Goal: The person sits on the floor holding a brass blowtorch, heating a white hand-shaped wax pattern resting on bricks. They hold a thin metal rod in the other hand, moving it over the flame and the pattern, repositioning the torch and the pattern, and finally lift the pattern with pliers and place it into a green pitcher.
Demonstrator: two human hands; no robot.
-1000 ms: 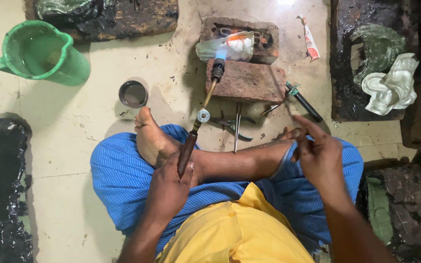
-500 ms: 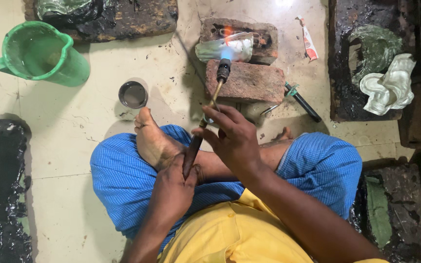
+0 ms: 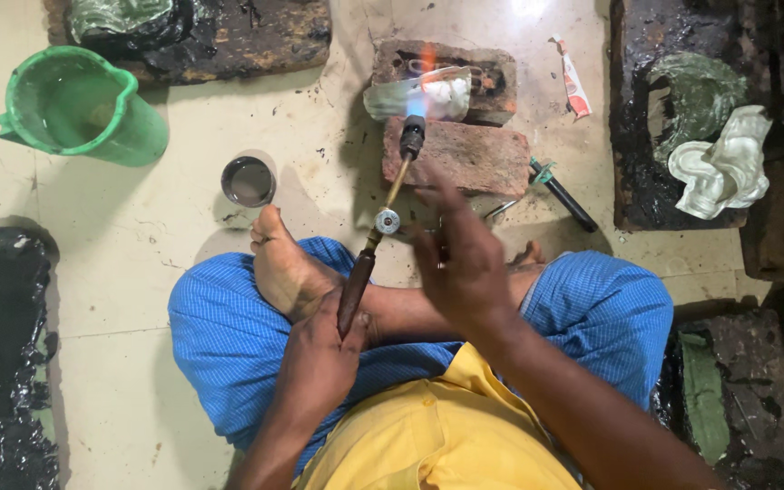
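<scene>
Two hands work here: my left hand is clamped on the torch, its flame on the glass piece ahead, my right hand hovers spread beside the valve and could scorch if it drifts forward, brick just beyond.

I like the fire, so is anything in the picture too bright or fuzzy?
In the head view, the flame glows blue then orange at the torch tip; glare whitens the floor at the top edge; the right hand looks slightly smeared, the left hand sharper; the green jug throws a soft shadow.
</scene>
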